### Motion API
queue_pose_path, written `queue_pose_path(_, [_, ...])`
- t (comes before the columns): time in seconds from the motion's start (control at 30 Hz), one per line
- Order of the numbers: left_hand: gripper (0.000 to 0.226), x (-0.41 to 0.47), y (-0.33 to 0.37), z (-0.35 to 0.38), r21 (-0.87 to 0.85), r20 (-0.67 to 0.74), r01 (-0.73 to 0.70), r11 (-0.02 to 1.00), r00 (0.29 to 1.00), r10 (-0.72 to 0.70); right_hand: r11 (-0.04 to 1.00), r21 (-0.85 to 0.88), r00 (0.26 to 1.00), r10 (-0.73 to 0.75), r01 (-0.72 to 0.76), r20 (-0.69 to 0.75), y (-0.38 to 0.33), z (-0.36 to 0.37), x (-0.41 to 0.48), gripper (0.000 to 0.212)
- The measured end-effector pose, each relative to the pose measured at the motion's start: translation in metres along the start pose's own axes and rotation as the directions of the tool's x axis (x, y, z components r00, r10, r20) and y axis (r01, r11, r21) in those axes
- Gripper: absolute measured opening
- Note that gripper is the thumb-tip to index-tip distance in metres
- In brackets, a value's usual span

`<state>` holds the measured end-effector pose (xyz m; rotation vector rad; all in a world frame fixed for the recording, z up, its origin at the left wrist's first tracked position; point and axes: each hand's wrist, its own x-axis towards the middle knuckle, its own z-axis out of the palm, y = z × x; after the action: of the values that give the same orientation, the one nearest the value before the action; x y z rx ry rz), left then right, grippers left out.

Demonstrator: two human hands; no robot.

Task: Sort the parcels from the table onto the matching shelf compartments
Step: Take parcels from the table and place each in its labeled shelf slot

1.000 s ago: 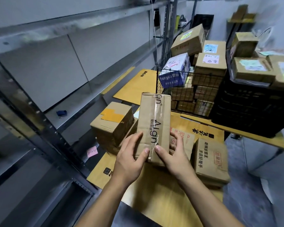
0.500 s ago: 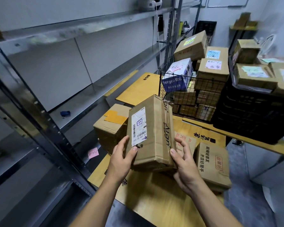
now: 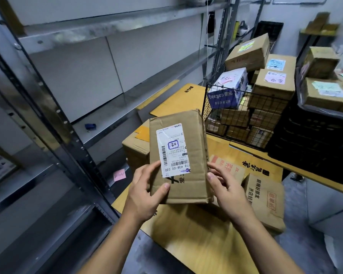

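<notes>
A brown cardboard parcel is held up over the table, its white shipping label with a blue handwritten mark facing me. My left hand grips its lower left edge, thumb across the front. My right hand holds its lower right side, thumb on the edge. The metal shelf runs along the left with bare compartments. A pink note is stuck on a lower shelf level.
Other parcels lie on the yellow table: one with a yellow tag behind, one printed in red to the right. A wire basket and a black crate hold several boxes. A small blue object lies on the shelf.
The parcel has been turned in my hands, from its taped side to its labelled face, and raised slightly. My hands shifted to its lower edges.
</notes>
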<state>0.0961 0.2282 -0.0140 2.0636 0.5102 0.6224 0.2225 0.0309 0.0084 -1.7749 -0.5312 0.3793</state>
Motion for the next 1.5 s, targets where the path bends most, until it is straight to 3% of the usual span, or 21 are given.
queue_pose_path(0.17, [0.060, -0.015, -0.002, -0.012, 0.083, -0.067, 0.008, 0.997, 0.998, -0.003, 1.000, -0.017, 0.998, 0.010, -0.009, 0.066, -0.003, 0.024, -0.004, 0.066])
queue_pose_path(0.3, [0.061, -0.034, -0.001, -0.028, 0.115, -0.171, 0.025, 0.993, 0.985, -0.005, 0.988, -0.123, 0.991, -0.075, 0.089, 0.113, -0.006, 0.049, -0.010, 0.068])
queue_pose_path(0.53, [0.062, -0.075, -0.005, -0.072, 0.140, -0.320, 0.077, 0.987, 0.947, -0.029, 0.985, -0.096, 0.969, -0.118, 0.142, 0.218, -0.035, 0.100, -0.020, 0.083])
queue_pose_path(0.87, [0.060, -0.166, -0.025, -0.170, 0.216, -0.421, 0.207, 0.954, 0.902, -0.100, 0.971, -0.017, 0.926, -0.222, 0.238, 0.307, -0.070, 0.208, -0.081, 0.077])
queue_pose_path(1.17, [0.060, -0.285, -0.029, -0.265, 0.270, -0.486, 0.350, 0.897, 0.854, -0.187, 0.969, 0.081, 0.872, -0.246, 0.234, 0.424, -0.092, 0.301, -0.178, 0.073])
queue_pose_path(1.37, [0.059, -0.373, -0.033, -0.320, 0.357, -0.568, 0.477, 0.803, 0.794, -0.219, 0.969, 0.129, 0.839, -0.246, 0.210, 0.486, -0.099, 0.355, -0.241, 0.074])
queue_pose_path(1.5, [0.058, -0.426, -0.031, -0.354, 0.436, -0.610, 0.579, 0.689, 0.753, -0.247, 0.968, 0.124, 0.802, -0.251, 0.219, 0.542, -0.109, 0.382, -0.273, 0.076])
